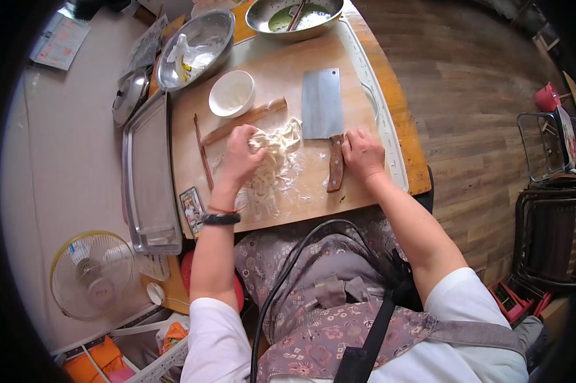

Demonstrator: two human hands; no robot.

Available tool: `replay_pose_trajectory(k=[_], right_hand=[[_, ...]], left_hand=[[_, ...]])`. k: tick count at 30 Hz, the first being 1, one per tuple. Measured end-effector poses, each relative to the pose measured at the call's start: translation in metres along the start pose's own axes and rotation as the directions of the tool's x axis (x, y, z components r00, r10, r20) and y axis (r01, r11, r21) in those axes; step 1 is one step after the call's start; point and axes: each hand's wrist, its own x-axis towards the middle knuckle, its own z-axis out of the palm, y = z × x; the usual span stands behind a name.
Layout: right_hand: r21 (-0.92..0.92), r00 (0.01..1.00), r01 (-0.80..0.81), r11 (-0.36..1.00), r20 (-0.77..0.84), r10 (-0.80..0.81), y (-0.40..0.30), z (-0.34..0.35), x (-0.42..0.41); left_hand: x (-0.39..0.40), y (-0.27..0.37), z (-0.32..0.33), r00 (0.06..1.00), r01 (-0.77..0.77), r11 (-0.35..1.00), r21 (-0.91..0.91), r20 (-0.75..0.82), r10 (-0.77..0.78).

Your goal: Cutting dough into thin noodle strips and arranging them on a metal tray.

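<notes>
My left hand grips a bunch of floury cut noodles, part of it still lying on the wooden board. Beside the wooden handle of a cleaver, my right hand rests on the board with its fingers curled; whether it holds anything is hidden. The cleaver lies flat, blade away from me. Behind the noodles are a wooden rolling pin and a white bowl with flour in it. Chopsticks lie to the left of my left hand.
A metal basin holding a plastic bag and a steel bowl with green liquid and chopsticks stand at the back. Left of the board are a metal tray and a pot lid. A phone lies by my left wrist.
</notes>
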Motion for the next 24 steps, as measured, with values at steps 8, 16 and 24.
replay_pose_trajectory(k=[8, 16, 24], right_hand=[[-0.021, 1.0, 0.005, 1.0, -0.018, -0.005, 0.002, 0.002, 0.001], [-0.031, 1.0, 0.014, 0.999, -0.017, -0.015, 0.004, 0.001, -0.001], [-0.013, 0.999, 0.024, 1.0, -0.03, -0.024, 0.001, 0.003, 0.001]], left_hand=[[-0.089, -0.002, 0.032, 0.987, -0.122, 0.907, 0.403, -0.051, 0.155], [-0.027, -0.028, 0.017, 0.982, -0.115, 0.989, -0.094, -0.161, 0.098], [0.002, -0.001, 0.042, 0.922, 0.367, 0.836, 0.409, -0.04, -0.385]])
